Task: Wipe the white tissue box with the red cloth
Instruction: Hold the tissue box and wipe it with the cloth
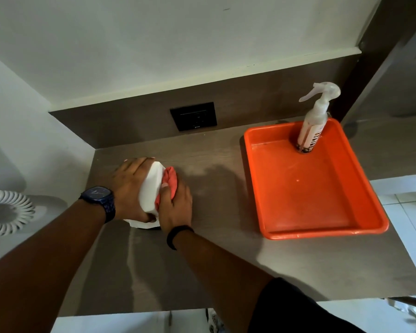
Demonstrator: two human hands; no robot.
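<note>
The white tissue box (151,188) stands tipped on the brown counter at the left, with a tissue poking out at its near end. My left hand (130,186), with a dark watch on the wrist, grips the box from its left side and top. My right hand (175,205) presses the bunched red cloth (169,181) against the box's right face. Most of the cloth is hidden under my fingers.
An orange tray (322,227) lies on the counter's right half, with a spray bottle (314,121) standing in its far corner. A black wall socket (193,116) is set in the back panel. A white coiled cord (5,212) hangs at the far left.
</note>
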